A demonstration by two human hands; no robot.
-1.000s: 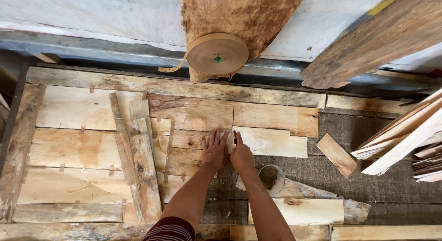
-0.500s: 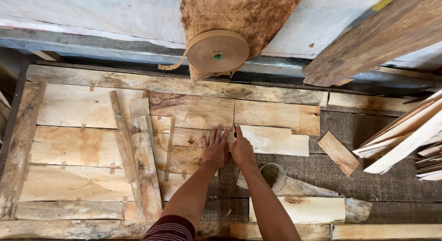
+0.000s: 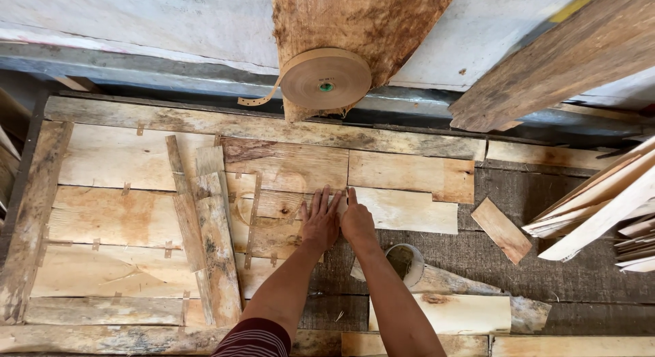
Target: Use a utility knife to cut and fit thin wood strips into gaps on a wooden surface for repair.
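Both flat, open-palmed, the left hand (image 3: 319,222) and right hand (image 3: 356,220) press side by side on pale, knotty veneer sheets (image 3: 382,207), holding nothing.

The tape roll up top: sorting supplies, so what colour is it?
The tape roll is tan brown with a small green core, seen in the head view.

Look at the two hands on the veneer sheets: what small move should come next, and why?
Probably pressing along the seam. The left hand and right hand lie flat where two veneer pieces meet, so smoothing the joint seems likeliest; the tape roll hangs above.
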